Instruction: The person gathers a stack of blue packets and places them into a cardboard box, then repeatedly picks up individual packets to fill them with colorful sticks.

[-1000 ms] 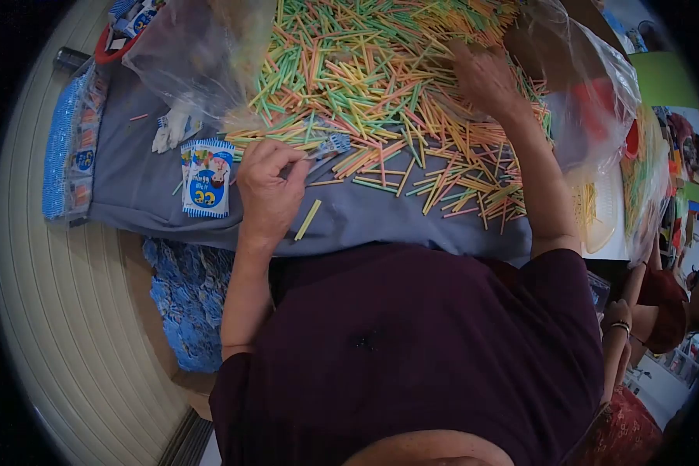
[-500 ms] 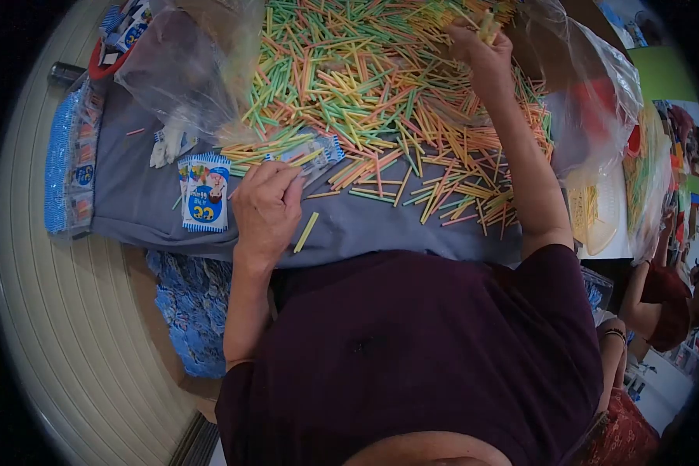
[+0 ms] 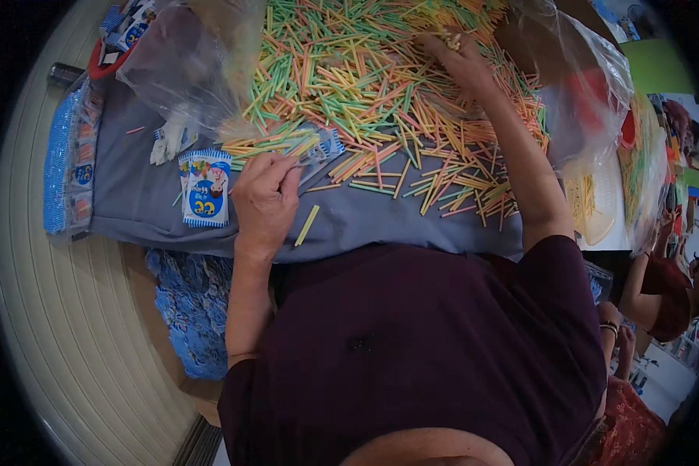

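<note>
My left hand is closed, thumb and fingers pinched at the near end of a clear packet with blue-striped edging. The packet lies against the near edge of a big pile of thin coloured candy sticks in green, yellow, orange and pink. Over the far right of that pile, my right hand has its fingers curled round a small bunch of sticks, their ends showing. Just right of my left wrist, a couple of yellow-green sticks lie on the grey cloth.
Blue printed packets lie left of my left hand, near a crumpled white wrapper. Filled blue bags stand at the left edge. Clear plastic sheeting flanks the pile. A pale tray and another person's arm are at right.
My right hand has moved left and slightly down over the pile, still holding its bunch of sticks. My left hand has stayed almost in place at the packet.
</note>
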A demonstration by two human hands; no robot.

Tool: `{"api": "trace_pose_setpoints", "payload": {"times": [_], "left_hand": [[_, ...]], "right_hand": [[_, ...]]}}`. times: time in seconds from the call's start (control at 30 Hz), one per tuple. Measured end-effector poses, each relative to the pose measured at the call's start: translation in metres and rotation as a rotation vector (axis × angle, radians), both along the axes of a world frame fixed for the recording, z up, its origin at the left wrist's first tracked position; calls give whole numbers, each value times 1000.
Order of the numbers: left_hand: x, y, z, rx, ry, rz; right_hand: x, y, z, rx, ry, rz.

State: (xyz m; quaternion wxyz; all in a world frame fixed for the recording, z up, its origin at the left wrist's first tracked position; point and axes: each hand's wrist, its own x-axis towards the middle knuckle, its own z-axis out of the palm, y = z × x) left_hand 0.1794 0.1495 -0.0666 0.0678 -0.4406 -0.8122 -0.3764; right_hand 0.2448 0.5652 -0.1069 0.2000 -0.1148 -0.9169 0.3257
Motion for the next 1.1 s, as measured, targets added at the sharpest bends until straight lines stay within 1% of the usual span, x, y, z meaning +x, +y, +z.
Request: {"api": "trace_pose_setpoints", "payload": {"times": [0.03, 0.07, 0.1, 0.13, 0.2, 0.23, 0.3, 0.33, 0.4, 0.43, 0.5, 0.53, 0.6, 0.63, 0.7, 0.73, 0.77, 0.9, 0.97, 1.1], "left_hand": [[0, -1, 5, 3, 7, 4], [1, -2, 12, 84, -153, 12], [2, -3, 20, 163, -314, 19], [1, 1, 26, 161, -311, 21], [-4, 16, 38, 300, -301, -56], [-5, 25, 43, 300, -296, -55], [-5, 48, 51, 328, -407, -171], [-7, 58, 49, 328, -401, -167], [-10, 74, 42, 385, -534, -199], [-11, 79, 41, 377, -532, -192], [-12, 88, 39, 457, -747, -243], [-15, 91, 35, 491, -802, -266], [-13, 93, 32, 505, -793, -279], [-14, 95, 32, 532, -789, -297], [-14, 95, 32, 496, -801, -283], [-13, 97, 34, 472, -826, -251], [-12, 99, 37, 449, -848, -226], [-15, 117, 37, 388, -742, -260], [-15, 122, 39, 381, -729, -257], [-12, 132, 35, 392, -662, -287]], "right_hand": [[4, -10, 17, -190, 80, -5], [10, -19, 35, -382, 160, -8], [14, -43, 65, -365, 278, 79], [11, -45, 65, -368, 280, 81], [6, -48, 66, -632, 329, 210], [5, -48, 67, -762, 355, 275], [2, -44, 69, -1020, 403, 407], [3, -39, 65, -1022, 405, 414], [5, -31, 56, -1095, 350, 418], [5, -31, 55, -1105, 351, 423], [13, -37, 56, -770, 228, 149], [19, -43, 59, -781, 231, 154], [27, -49, 66, 245, -195, -94], [24, -42, 65, 246, -186, -84], [25, -22, 51, -408, 403, 64], [22, -8, 55, -486, 413, 85], [23, -6, 49, -495, 411, 87], [41, -23, 70, -443, 340, 147], [49, -40, 80, -414, 297, 172], [18, -79, 100, -355, 204, 234]]}}
